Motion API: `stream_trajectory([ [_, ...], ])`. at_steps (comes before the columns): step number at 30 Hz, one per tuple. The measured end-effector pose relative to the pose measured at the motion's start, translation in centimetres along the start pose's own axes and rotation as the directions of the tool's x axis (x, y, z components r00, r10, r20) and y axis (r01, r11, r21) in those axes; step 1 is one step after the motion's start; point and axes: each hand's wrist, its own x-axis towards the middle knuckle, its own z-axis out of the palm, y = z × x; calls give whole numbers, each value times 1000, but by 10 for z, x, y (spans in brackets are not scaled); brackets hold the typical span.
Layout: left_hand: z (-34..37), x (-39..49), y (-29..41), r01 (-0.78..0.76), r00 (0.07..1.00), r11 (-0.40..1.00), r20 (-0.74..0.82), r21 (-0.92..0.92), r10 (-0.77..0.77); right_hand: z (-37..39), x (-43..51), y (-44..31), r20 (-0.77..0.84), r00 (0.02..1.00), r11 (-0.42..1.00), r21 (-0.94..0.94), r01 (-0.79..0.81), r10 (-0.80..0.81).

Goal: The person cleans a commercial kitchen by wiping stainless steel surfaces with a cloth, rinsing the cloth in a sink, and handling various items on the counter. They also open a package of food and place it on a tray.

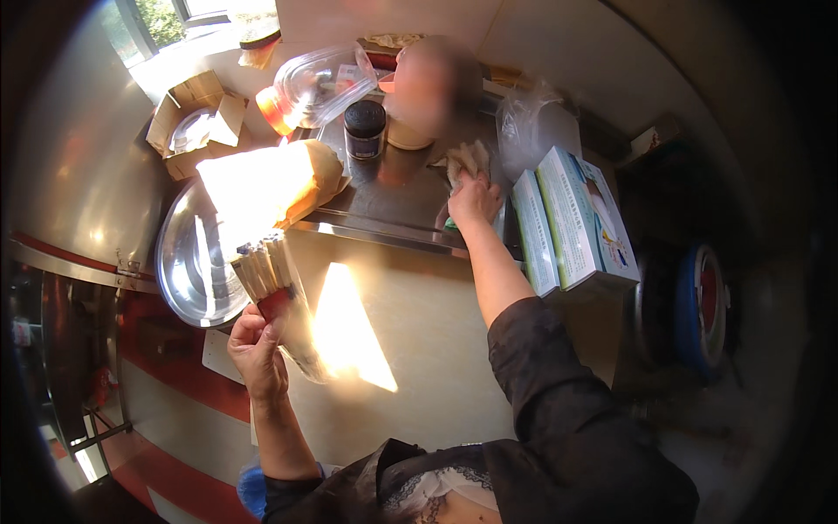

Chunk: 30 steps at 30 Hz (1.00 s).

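In my left hand (260, 357) is a transparent plastic pack (268, 268) of long, thin, pale items, possibly wrapped chopsticks, with a dark red patch near my thumb. The pack is held slanting, in front of a steel counter (399, 196). My right hand (476, 198) presses on a crumpled beige cloth (465, 159) on that counter. A bit of green shows beneath its wrist side. Close to my left hand, a round shiny metal basin (171, 275) sits partly behind a brown paper bag (321, 177), which is washed out by sunlight.
A dark-lidded jar (365, 130) and a large transparent plastic jar (321, 88) lying tilted stand farther back. Two printed boxes (576, 223) and a plastic bag (533, 121) are at right. An opened cardboard box (196, 124) sits at left below the window.
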Motion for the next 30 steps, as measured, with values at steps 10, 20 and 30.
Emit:
stream_trajectory([
  [10, 39, 12, -4, 92, 989, 993, 105, 69, -99, 10, 80, -6, 16, 996, 990, -115, -80, 82],
  [20, 30, 14, -9, 138, 980, 985, 131, 106, -152, 34, 146, -25, 58, 961, 950, -148, 275, -269],
  [30, 31, -7, -10, 228, 959, 965, 140, 130, -245, 21, -37, -55, 234, 683, 715, 354, 603, -692],
])
